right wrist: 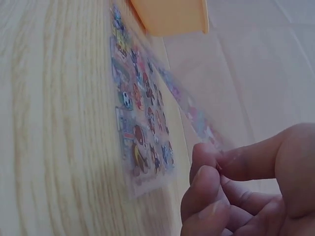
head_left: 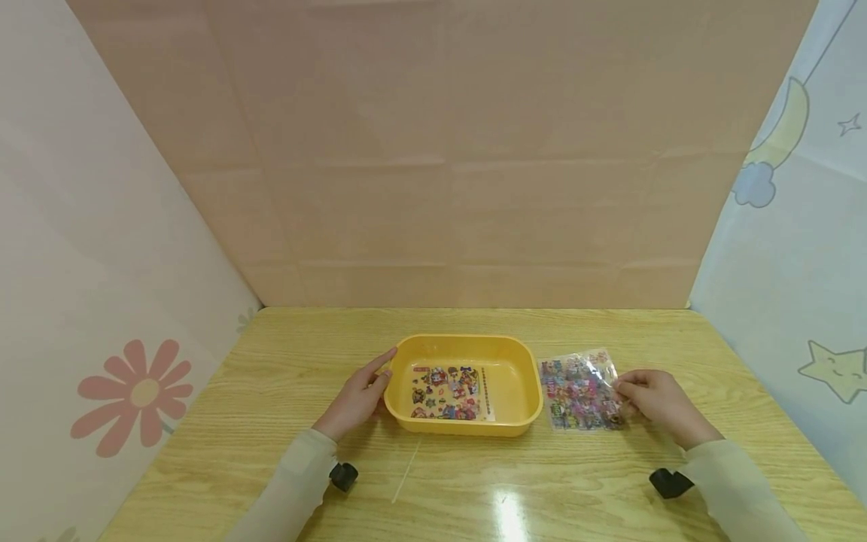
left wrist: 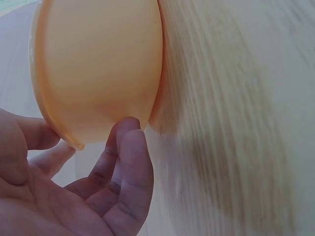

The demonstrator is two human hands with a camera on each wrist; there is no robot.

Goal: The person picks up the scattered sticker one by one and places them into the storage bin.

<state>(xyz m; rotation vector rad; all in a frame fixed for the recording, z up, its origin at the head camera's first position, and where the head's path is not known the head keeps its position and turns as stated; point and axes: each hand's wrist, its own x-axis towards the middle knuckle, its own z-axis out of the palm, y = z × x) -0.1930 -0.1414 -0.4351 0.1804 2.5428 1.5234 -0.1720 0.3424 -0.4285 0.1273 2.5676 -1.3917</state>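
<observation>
A yellow plastic basin point(head_left: 460, 429) stands on the table with a clear sheet of cartoon stickers point(head_left: 443, 393) lying inside it. My left hand point(head_left: 355, 400) holds the basin's left end, thumb at the rim; in the left wrist view its fingers point(left wrist: 135, 162) curl below against the outer wall. Right of the basin are more colourful sticker sheets point(head_left: 576, 403). Between thumb and forefinger, my right hand point(head_left: 657, 403) pinches the edge of one sticker sheet point(right wrist: 197, 115), raised at an angle. Another sticker sheet point(right wrist: 142, 118) lies flat on the table beneath it.
The wood-grain table point(head_left: 271, 421) runs back to a plain beige backdrop point(head_left: 440, 188). Pale printed walls point(head_left: 68, 226) flank it on both sides. A thin pale strip point(head_left: 406, 470) lies in front of the basin. Black wrist mounts point(head_left: 670, 483) jut from the sleeves.
</observation>
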